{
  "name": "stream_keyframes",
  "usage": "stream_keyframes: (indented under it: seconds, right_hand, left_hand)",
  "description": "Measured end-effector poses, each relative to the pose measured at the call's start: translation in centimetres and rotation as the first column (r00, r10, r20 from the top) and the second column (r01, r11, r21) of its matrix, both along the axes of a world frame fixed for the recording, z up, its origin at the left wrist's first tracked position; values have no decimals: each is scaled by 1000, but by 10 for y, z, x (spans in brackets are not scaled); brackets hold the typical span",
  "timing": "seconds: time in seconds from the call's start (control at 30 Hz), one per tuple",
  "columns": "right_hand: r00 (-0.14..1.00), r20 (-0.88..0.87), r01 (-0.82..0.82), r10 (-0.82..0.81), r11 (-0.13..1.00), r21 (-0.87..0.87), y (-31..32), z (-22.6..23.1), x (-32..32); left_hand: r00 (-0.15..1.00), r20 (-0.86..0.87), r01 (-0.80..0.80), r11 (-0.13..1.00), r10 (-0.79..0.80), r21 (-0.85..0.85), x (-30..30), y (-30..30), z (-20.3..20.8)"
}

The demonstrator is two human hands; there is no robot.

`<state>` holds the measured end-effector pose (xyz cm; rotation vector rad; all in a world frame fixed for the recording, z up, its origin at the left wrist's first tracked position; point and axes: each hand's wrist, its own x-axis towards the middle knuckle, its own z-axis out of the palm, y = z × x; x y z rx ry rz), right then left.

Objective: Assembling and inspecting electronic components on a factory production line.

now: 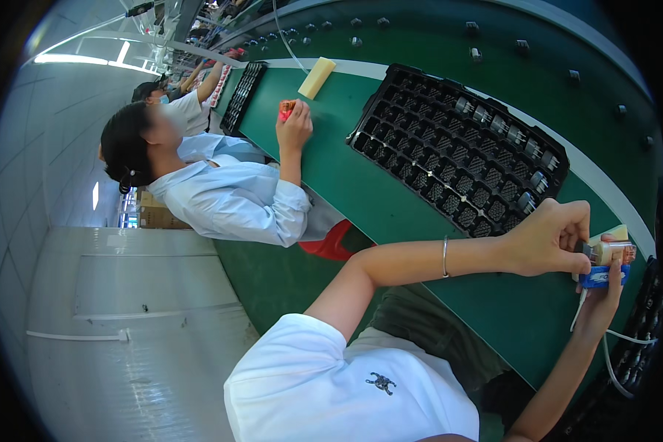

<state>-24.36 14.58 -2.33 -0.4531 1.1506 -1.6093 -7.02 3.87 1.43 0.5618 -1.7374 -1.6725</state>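
At the right side of the green bench, my left hand is closed in a pinch on a small dark-grey part, most of it covered by my fingers. That part meets a block-shaped fixture with a blue side and a clear, orange-tinted housing on top. From below, my right hand grips the fixture, with one finger up along its front. A thin white cable hangs beside it. Exactly how the grey part and the housing touch is hidden by my fingers.
A black compartment tray lies left of my hands, with several metal-and-clear parts along its far and right edges. Beyond it are a yellow block and a co-worker holding a red-orange piece. A dark green belt carries small parts.
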Motion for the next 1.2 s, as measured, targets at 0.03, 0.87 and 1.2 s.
stream_keyframes:
  seconds: [0.03,0.87,1.2]
  right_hand:
    - [999,-32,-16,16,1000,-14,0,0,0]
    - [993,-41,-110,111,994,4,-1,6,-1]
    - [987,-68,-140,143,989,38,-1,-3,-3]
  left_hand:
    - [1000,6,1,1000,-1,-7,0,0,0]
    - [999,25,33,998,-34,53,1,0,2]
    - [993,-47,115,944,-105,308,-1,-1,-3]
